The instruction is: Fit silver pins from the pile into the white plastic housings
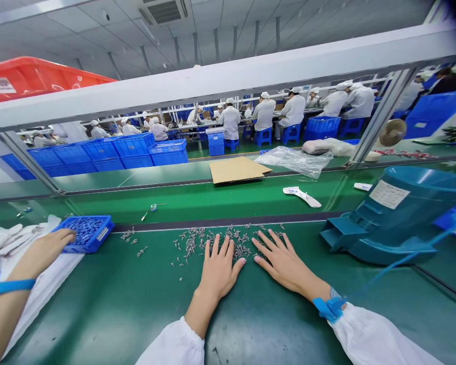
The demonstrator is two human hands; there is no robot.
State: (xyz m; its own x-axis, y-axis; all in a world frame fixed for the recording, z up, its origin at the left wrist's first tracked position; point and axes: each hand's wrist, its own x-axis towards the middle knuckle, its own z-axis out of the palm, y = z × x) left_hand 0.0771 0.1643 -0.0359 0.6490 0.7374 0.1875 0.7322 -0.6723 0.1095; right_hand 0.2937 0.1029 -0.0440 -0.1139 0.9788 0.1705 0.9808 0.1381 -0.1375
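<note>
Many small dark metallic pieces, perhaps screws, lie scattered in a loose pile (192, 241) on the green work surface (152, 299). My left hand (218, 266) rests palm down at the near edge of the pile, fingers spread, with the tips among the pieces. To its right, my right hand (285, 263) lies flat too, fingers apart, its fingertips at the pile's right side. Neither hand grips anything that I can see; what lies under the palms is hidden. A blue wrist strap (330, 307) with a cord is on my right wrist.
At left, a co-worker's hand (47, 248) reaches to a blue bin (99, 235) of small blue parts. A teal blower-like housing (399, 213) stands at right. Beyond the dark ledge lie a white tool-like item (302, 196), cardboard (237, 170) and plastic bags (296, 159).
</note>
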